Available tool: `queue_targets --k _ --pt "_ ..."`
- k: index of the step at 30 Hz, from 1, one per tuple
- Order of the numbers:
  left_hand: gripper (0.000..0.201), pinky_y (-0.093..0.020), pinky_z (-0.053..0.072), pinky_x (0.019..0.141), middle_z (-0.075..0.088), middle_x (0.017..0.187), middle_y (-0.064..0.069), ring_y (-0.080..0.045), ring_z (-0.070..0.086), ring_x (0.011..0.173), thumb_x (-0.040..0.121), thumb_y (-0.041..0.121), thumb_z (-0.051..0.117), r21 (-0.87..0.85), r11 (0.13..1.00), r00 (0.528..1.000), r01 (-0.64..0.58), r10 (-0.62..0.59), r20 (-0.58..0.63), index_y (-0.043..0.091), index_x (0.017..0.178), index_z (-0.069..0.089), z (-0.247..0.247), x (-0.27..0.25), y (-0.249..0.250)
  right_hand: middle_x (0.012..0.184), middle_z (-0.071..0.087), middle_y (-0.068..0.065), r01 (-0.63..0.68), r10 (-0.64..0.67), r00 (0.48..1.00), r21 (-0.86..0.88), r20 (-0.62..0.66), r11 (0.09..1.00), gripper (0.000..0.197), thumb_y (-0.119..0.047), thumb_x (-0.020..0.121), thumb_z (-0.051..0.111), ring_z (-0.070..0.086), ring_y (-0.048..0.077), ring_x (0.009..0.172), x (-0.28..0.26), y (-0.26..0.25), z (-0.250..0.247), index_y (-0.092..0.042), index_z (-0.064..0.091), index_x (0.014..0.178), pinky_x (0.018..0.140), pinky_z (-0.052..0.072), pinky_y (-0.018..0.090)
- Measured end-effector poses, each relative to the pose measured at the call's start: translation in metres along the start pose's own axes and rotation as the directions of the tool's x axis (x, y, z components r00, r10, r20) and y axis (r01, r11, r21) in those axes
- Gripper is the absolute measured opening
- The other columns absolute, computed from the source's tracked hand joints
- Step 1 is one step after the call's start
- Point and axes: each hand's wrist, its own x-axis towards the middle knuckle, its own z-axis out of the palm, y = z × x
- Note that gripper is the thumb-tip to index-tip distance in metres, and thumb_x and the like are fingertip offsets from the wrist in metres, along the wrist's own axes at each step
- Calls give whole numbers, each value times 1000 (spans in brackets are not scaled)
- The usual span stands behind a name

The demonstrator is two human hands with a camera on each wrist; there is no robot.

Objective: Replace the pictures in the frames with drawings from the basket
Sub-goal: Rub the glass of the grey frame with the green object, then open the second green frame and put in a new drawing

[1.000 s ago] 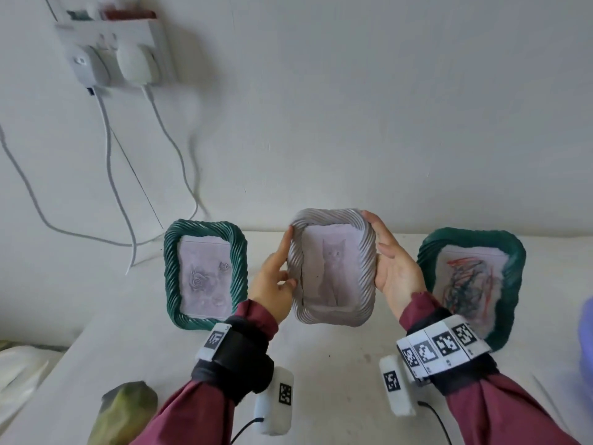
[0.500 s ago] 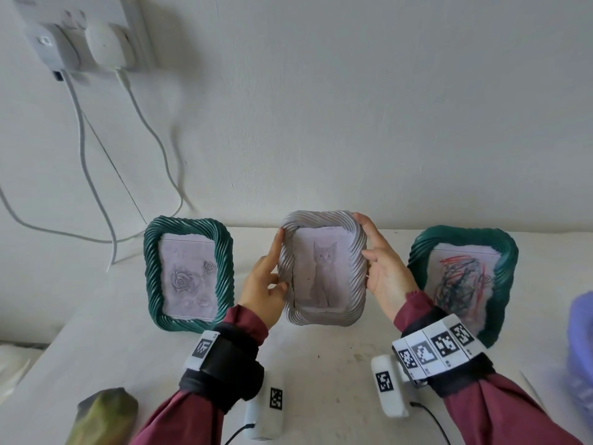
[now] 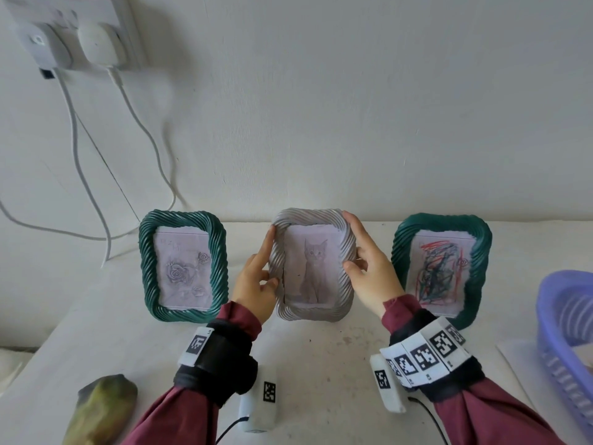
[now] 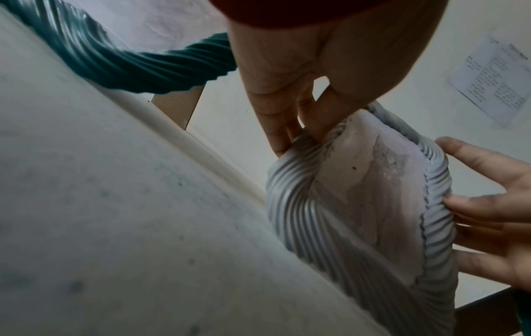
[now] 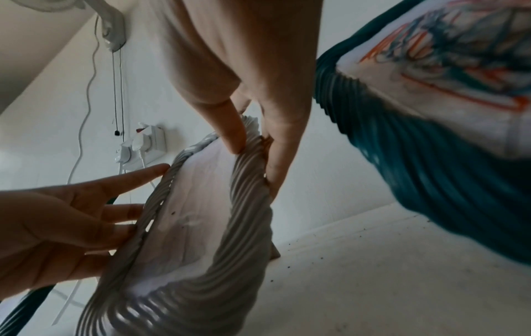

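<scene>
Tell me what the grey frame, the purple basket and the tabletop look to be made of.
Grey frame: likely moulded plastic or resin, with a twisted, ribbed border and a soft sheen.
Purple basket: thin plastic, going by its slotted wall and even colour.
Tabletop: hard, matt and off-white with small stains; the material is unclear.

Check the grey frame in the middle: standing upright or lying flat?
Upright. The grey frame stands on its bottom edge on the table, cat picture facing forward, with the left hand and right hand holding its sides.

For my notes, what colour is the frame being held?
Light grey frame, seen best in the head view.
</scene>
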Motion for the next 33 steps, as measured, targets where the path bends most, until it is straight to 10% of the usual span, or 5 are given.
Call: queue_targets --k 11,18,22,26,33 --pt "91 -13 47 72 48 104 11 -15 51 74 79 -20 35 54 998 1000 -21 20 10 54 128 15 0 -5 -1 59 41 -2 -11 26 998 -266 53 964 81 -2 92 45 42 10 48 -8 -13 -3 -47 -2 141 52 37 15" --pt "94 -23 25 102 36 134 -12 -27 36 125 75 -10 55 297 952 995 -72 91 -49 33 136 -1 7 -21 14 148 32 -2 -66 90 981 -143 173 988 85 -14 92 53 49 26 123 -29 -19 -21 -49 -9 139 100 40 23" --pt "74 -29 25 105 37 139 -11 -26 34 129 76 2 53 376 888 917 -265 352 -186 29 141 29 27 -34 36 126 58 4 -106 112 990 -75 80 992 51 -12 92 51 55 7 114 -53 -22 -48 -35 38 136 96 41 15" --pt "53 -15 40 94 56 112 14 -5 53 105 79 4 48 93 921 926 -379 377 32 36 122 48 60 -40 58 93 71 0 -97 68 942 -73 -329 993 25 -5 89 52 66 7 77 -73 -11 -75 -21 65 103 79 54 19" --pt "83 -18 22 103 21 148 -9 -21 31 132 87 2 51 111 991 904 -69 16 426 20 146 -5 124 -29 73 143 36 15 -303 124 843 -272 -523 913 65 -8 86 54 34 31 132 -68 25 -102 -20 25 143 108 32 47"
